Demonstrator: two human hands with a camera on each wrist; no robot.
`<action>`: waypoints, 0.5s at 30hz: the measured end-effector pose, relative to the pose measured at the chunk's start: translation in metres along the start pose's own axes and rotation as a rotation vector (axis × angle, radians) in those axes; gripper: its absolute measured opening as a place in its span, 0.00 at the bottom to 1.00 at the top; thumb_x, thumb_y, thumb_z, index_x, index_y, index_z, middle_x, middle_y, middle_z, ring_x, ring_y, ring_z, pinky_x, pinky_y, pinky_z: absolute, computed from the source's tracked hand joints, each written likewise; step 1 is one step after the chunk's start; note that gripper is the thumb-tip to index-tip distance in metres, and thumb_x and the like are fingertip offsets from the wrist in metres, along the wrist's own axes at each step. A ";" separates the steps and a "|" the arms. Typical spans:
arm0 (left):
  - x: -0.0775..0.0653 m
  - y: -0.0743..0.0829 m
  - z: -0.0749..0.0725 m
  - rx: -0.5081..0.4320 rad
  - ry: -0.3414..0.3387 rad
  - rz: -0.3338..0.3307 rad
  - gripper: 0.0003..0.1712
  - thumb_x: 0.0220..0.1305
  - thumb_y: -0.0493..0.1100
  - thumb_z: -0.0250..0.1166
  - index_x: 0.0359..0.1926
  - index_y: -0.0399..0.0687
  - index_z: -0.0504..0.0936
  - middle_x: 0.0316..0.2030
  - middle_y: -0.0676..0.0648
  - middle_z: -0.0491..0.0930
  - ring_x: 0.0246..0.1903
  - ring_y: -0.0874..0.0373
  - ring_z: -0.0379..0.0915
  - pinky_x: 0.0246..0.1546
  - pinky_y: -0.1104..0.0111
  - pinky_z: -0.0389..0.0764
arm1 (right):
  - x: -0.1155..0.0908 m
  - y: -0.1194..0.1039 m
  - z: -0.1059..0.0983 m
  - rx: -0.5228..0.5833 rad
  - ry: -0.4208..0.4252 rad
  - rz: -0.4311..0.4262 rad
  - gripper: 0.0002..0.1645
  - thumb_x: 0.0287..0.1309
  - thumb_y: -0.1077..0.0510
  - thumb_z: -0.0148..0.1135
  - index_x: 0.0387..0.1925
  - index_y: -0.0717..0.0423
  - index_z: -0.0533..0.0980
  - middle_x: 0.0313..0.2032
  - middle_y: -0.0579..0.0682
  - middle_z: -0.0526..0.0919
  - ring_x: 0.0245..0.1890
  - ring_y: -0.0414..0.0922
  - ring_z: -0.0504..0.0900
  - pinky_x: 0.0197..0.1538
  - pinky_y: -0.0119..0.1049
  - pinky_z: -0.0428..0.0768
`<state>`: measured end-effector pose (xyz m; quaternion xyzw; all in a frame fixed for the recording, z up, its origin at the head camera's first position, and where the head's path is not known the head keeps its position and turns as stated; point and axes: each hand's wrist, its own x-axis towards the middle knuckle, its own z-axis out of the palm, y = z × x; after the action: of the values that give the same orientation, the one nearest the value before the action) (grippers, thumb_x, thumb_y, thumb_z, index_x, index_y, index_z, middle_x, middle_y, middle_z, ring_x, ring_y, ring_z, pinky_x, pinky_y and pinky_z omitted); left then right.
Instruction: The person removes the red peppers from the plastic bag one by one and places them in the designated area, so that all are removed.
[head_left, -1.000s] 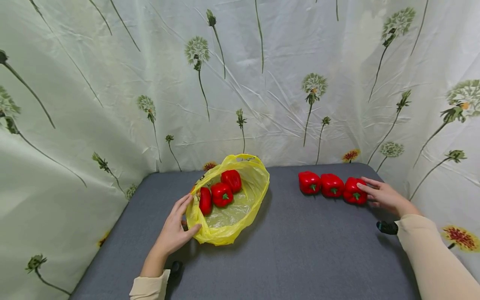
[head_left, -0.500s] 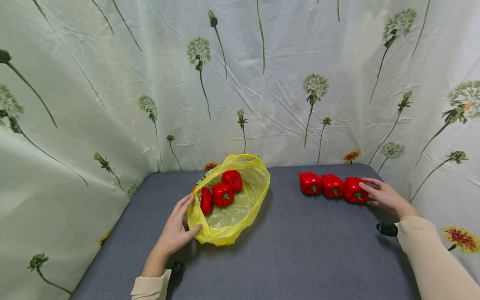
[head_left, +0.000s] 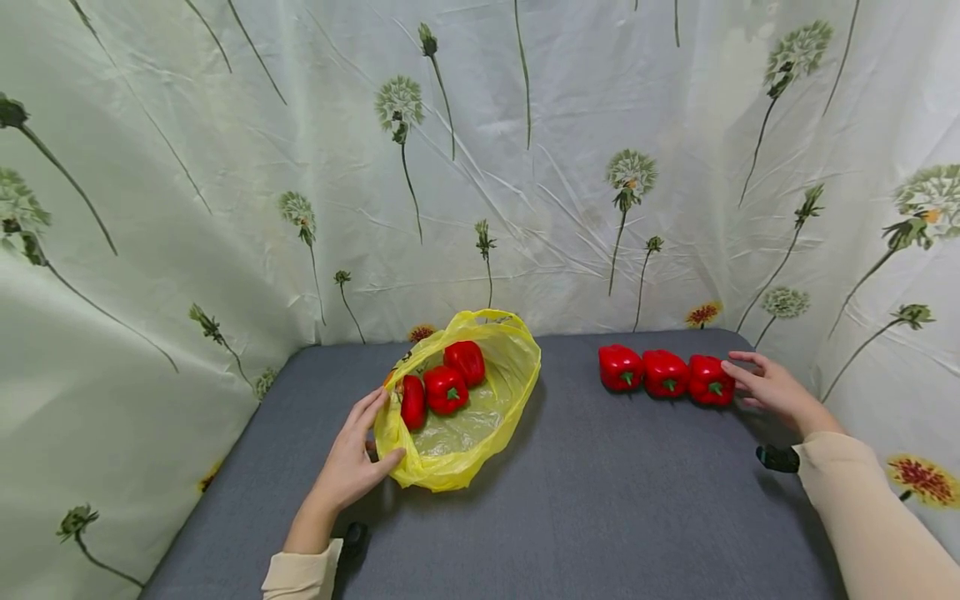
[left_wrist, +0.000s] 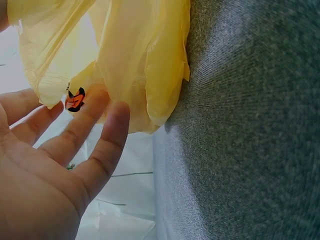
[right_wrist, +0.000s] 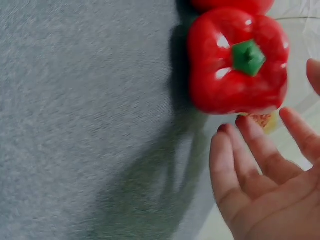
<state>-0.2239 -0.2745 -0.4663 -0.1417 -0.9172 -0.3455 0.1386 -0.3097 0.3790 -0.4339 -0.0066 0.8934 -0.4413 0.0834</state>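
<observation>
1. Bag (head_left: 450, 472), yellow, one (head view): on the counter (head_left: 570, 483), mouth wide, three red bagged peppers (head_left: 446, 390) inside. Left hand (head_left: 351, 461) at its near left side, fingers spread, thumb apart. No visible change here over the last second.
2. Row of peppers (head_left: 665, 372), red, three (head view): on the counter, well apart from the bag, side by side. Right hand (head_left: 776, 393) beside the end pepper (head_left: 711, 380), fingers extended; fingertips now at its outer edge, having lain further over it a moment ago. Judged let go, so the row appears to stand unheld.
3. Left wrist view: fingers nearly straight against the bag's outside, an orange-and-black print (left_wrist: 75, 99) beside them; no pinch visible.
4. Right wrist view: end pepper, green stem (right_wrist: 248, 58) showing, a neighbour partly in frame. Fingers loosely spread, curled round nothing; touching or just apart, cannot tell.
</observation>
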 end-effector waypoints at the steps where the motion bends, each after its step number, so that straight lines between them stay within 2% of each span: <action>1: 0.000 0.000 0.000 -0.003 0.005 0.005 0.52 0.61 0.45 0.76 0.82 0.40 0.63 0.81 0.37 0.61 0.68 0.38 0.71 0.43 0.63 0.83 | -0.001 -0.003 0.000 -0.028 0.017 -0.009 0.44 0.86 0.43 0.41 0.79 0.78 0.48 0.69 0.86 0.63 0.59 0.59 0.81 0.47 0.34 0.85; 4: 0.000 0.000 0.000 -0.007 0.021 0.024 0.52 0.60 0.44 0.76 0.82 0.39 0.64 0.80 0.37 0.62 0.69 0.37 0.71 0.43 0.62 0.83 | -0.002 -0.012 0.000 -0.108 0.063 -0.038 0.42 0.85 0.45 0.44 0.77 0.78 0.52 0.65 0.86 0.68 0.59 0.70 0.77 0.47 0.39 0.84; 8: -0.001 0.000 -0.001 -0.013 0.035 0.038 0.52 0.60 0.43 0.76 0.81 0.38 0.64 0.80 0.36 0.62 0.70 0.36 0.70 0.43 0.61 0.84 | -0.001 -0.020 0.000 -0.156 0.108 -0.068 0.41 0.85 0.46 0.46 0.76 0.78 0.54 0.66 0.87 0.67 0.63 0.77 0.73 0.55 0.56 0.82; 11: -0.001 0.000 -0.001 -0.020 0.041 0.041 0.52 0.60 0.43 0.76 0.81 0.37 0.64 0.80 0.36 0.62 0.70 0.36 0.69 0.42 0.61 0.84 | 0.000 -0.024 0.000 -0.177 0.129 -0.079 0.41 0.85 0.46 0.46 0.76 0.78 0.55 0.68 0.87 0.65 0.66 0.79 0.70 0.61 0.66 0.78; 15: -0.002 0.000 -0.002 -0.019 0.052 0.046 0.52 0.60 0.43 0.76 0.81 0.37 0.64 0.80 0.37 0.62 0.70 0.37 0.69 0.42 0.63 0.84 | 0.001 -0.037 0.001 -0.196 0.146 -0.089 0.42 0.84 0.43 0.46 0.77 0.76 0.55 0.70 0.85 0.65 0.69 0.79 0.67 0.64 0.70 0.74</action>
<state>-0.2220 -0.2758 -0.4656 -0.1549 -0.9064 -0.3547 0.1691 -0.3132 0.3552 -0.4057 -0.0221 0.9348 -0.3545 -0.0027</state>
